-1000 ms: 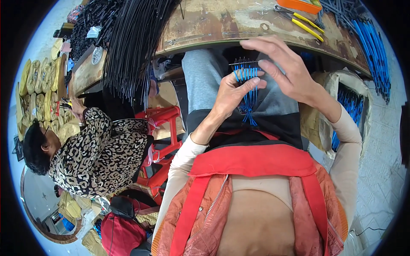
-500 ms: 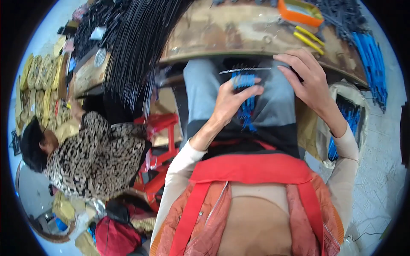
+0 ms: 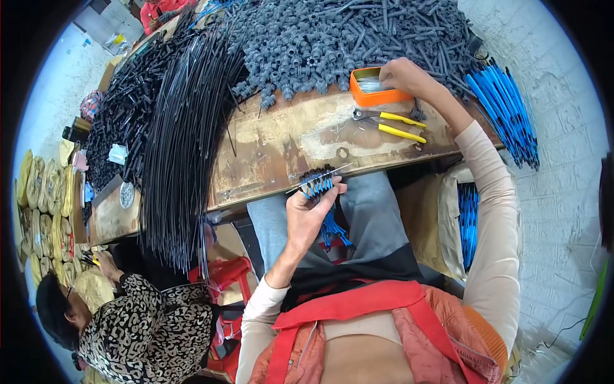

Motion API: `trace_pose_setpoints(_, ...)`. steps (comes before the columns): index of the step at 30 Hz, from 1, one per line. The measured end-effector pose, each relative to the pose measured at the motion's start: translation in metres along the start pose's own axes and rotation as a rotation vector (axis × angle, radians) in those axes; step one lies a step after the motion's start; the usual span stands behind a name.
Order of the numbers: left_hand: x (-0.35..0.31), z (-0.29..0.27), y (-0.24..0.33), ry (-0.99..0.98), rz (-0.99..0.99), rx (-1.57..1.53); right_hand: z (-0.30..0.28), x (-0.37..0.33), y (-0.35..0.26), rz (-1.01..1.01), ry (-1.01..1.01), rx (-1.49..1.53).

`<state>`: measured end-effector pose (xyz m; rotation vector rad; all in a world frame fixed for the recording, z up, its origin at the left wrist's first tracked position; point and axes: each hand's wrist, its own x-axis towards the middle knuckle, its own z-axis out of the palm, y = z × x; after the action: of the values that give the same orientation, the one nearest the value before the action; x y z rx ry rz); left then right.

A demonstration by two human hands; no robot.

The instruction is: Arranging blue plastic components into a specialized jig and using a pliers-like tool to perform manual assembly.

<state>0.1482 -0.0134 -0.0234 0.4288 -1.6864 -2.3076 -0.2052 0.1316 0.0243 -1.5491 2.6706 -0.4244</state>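
Note:
My left hand (image 3: 308, 214) is closed around a bunch of blue rods (image 3: 330, 227) with black tips, held above my lap near the table edge. A thin, straight, pale wire (image 3: 320, 178) lies across the bunch just below the tips. At the far right of the table, my right hand (image 3: 403, 73) dips into an orange box (image 3: 377, 98) of thin, pale, clear-looking strips (image 3: 369, 84). Its fingers are bent together, and the tips and anything between them are hidden. Yellow-handled cutting pliers (image 3: 400, 126) lie on the table just in front of the box.
Grey ribbed fittings (image 3: 307, 48) are heaped at the back of the wooden table (image 3: 268, 141). Long black rods (image 3: 176, 141) hang over its left edge. More blue rods (image 3: 505, 112) lie at the right, others in a sack (image 3: 451, 224) below. A co-worker (image 3: 147, 320) sits at left.
My right hand has gone from beside the blue bunch up to the orange box. My left hand still grips the bunch. The view has shifted, showing more of the table.

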Motion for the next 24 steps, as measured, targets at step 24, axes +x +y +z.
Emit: trace_pose_setpoints(24, 0.008, -0.033, 0.011, -0.179, 0.210, 0.095, -0.018, -0.102, -0.213, -0.281, 0.199, 0.350)
